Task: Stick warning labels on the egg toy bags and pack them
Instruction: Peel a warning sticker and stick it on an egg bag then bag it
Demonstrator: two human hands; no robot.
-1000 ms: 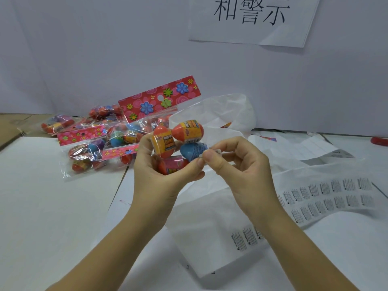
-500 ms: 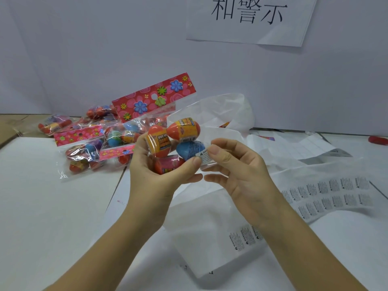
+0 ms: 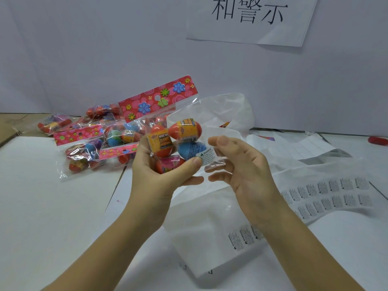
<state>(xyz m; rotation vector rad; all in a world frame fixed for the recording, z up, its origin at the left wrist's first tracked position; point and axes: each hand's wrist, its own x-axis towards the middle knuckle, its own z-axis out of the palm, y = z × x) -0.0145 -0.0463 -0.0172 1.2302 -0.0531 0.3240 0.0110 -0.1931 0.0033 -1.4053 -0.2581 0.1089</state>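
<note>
My left hand point(image 3: 156, 179) grips a clear egg toy bag point(image 3: 178, 141) holding several coloured eggs, its red flowered header card point(image 3: 157, 98) pointing up and left. A small white warning label point(image 3: 206, 154) is stuck on the bag's lower right corner, and my left thumb presses its edge. My right hand point(image 3: 241, 166) is just right of the bag, its fingers loosely spread and its thumb beside the label. A long sheet of warning labels point(image 3: 327, 194) lies on the table to the right.
A pile of other egg toy bags point(image 3: 88, 143) lies at the left back. A white plastic bag point(image 3: 226, 110) sits behind my hands. White backing paper point(image 3: 210, 234) with a few labels lies under my wrists. A red object point(image 3: 378, 140) is at the far right edge.
My right hand pinched the label against the bag's corner, then let go and opened. The label now sits flat on the bag. The bag has barely moved.
</note>
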